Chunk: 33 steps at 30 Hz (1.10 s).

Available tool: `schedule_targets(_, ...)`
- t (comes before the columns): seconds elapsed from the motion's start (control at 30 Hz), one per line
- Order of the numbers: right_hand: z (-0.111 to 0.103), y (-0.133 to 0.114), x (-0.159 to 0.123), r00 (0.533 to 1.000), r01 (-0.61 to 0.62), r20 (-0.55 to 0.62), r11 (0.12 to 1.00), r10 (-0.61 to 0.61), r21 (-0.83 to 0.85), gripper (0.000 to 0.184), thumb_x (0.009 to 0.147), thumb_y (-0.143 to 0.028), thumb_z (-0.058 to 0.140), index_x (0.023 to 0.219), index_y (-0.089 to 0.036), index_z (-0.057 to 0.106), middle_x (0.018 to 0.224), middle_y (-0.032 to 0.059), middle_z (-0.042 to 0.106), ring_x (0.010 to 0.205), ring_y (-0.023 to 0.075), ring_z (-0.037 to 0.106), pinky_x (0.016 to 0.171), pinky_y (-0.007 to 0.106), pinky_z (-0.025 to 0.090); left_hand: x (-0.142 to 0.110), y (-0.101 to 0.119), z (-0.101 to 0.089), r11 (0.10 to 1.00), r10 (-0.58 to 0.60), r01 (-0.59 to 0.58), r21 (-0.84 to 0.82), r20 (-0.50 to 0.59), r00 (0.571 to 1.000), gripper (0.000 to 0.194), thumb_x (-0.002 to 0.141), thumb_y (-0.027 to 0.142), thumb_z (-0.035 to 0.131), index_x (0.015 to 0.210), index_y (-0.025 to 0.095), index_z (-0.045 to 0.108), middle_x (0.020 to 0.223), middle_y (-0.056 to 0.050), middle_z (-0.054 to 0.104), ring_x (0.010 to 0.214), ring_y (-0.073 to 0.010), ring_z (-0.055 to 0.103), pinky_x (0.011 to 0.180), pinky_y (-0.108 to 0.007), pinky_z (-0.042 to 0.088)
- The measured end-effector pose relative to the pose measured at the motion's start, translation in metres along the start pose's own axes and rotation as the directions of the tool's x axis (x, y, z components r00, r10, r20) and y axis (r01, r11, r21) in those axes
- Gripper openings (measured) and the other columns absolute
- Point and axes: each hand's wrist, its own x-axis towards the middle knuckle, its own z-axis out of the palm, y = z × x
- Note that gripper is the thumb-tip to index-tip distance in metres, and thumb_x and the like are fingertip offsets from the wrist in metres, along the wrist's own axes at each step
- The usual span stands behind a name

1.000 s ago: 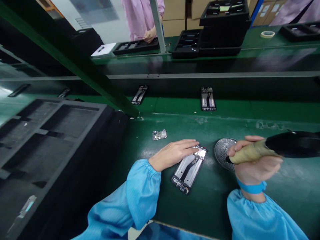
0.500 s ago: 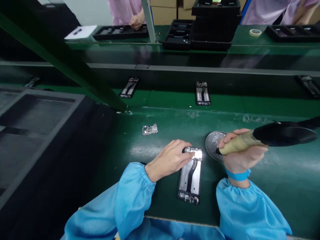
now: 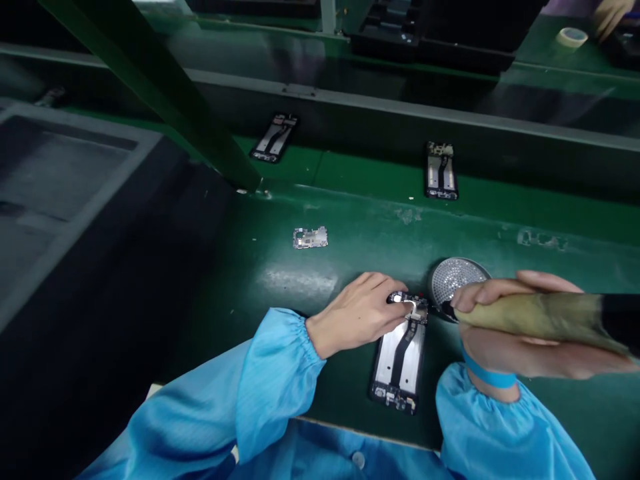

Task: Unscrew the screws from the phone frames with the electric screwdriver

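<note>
An opened phone (image 3: 407, 360) lies on the green bench, its metal mid-frame and black ribbon cable facing up. My left hand (image 3: 357, 313) grips its upper end, fingertips pressing on the board area there and partly hiding it. Fingers of my right hand (image 3: 505, 350) are wrapped round an electric screwdriver (image 3: 540, 317) with a yellowish taped grip. The driver's tip points at a round metal dish (image 3: 463, 273) full of small holes, just right of the phone. Whether a screw sits on the tip, I cannot tell. A loose circuit board (image 3: 311, 238) rests farther back.
Two more opened phones, a left one (image 3: 275, 138) and a right one (image 3: 441, 171), lie on the sunken strip behind. A green post (image 3: 165, 100) slants down on the left, beside a grey-rimmed black tray (image 3: 145, 143). A tape roll (image 3: 572, 37) and another person's hand (image 3: 611, 17) are beyond.
The view has tilted down and shifted left. The screwdriver's back end has swung lower, toward me, with its tip still at the dish. My left hand stays on the phone.
</note>
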Motion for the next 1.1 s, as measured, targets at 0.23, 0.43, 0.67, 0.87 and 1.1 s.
schedule_targets(0.23,0.009,0.024,0.000,0.995,0.055,-0.084,0.997,-0.059,-0.050,0.078,0.097,-0.081,0.020,0.100,-0.019,0.067,0.059,0.0030,0.059,0.047,0.0237,0.062,0.045,0.040,0.055,0.001,0.002,-0.002,1.000,-0.013,0.013,0.010,0.002,1.000,0.026,0.108,0.035,0.052,0.122,0.023,0.070,0.128,-0.010,0.064,0.112,-0.0247,0.057,0.094,-0.040,0.049)
schedule_targets(0.43,0.008,0.022,0.000,0.998,0.058,-0.023,0.998,-0.059,-0.027,0.071,0.099,-0.076,0.026,0.100,-0.018,0.066,0.059,0.0038,0.060,0.045,0.0241,0.060,0.040,0.040,0.053,0.000,0.002,-0.002,1.000,-0.005,0.005,0.008,-0.002,1.000,0.024,0.107,0.034,0.055,0.121,0.022,0.071,0.127,-0.009,0.064,0.111,-0.0246,0.057,0.093,-0.040,0.050)
schedule_targets(0.67,0.012,0.030,-0.004,0.993,0.102,0.059,0.995,-0.101,0.000,0.072,0.098,-0.078,0.021,0.098,-0.018,0.062,0.060,0.0014,0.057,0.041,0.0183,0.054,0.037,0.032,0.048,0.000,0.001,0.001,1.000,-0.002,0.003,0.019,-0.018,1.000,0.023,0.106,0.033,0.057,0.119,0.022,0.072,0.127,-0.009,0.064,0.112,-0.0249,0.057,0.094,-0.040,0.050)
schedule_targets(0.87,-0.001,0.011,0.009,0.992,0.099,-0.070,0.995,-0.100,-0.024,0.065,0.090,-0.080,0.046,0.100,-0.019,0.066,0.064,0.0024,0.061,0.047,0.0227,0.058,0.041,0.038,0.052,-0.001,0.002,0.000,1.000,-0.009,0.009,0.008,-0.024,1.000,0.027,0.108,0.035,0.052,0.123,0.022,0.070,0.126,-0.009,0.064,0.110,-0.0247,0.057,0.093,-0.040,0.050)
schedule_targets(1.1,-0.017,0.019,0.018,0.981,-0.010,-0.194,0.994,-0.012,-0.108,0.071,0.094,-0.082,0.024,0.092,-0.022,0.060,0.055,-0.0006,0.053,0.039,0.0208,0.051,0.036,0.035,0.045,-0.003,0.004,-0.001,0.999,-0.040,0.040,-0.006,-0.016,0.999,0.024,0.107,0.031,0.053,0.123,0.022,0.069,0.128,-0.010,0.063,0.111,-0.0266,0.057,0.092,-0.042,0.052)
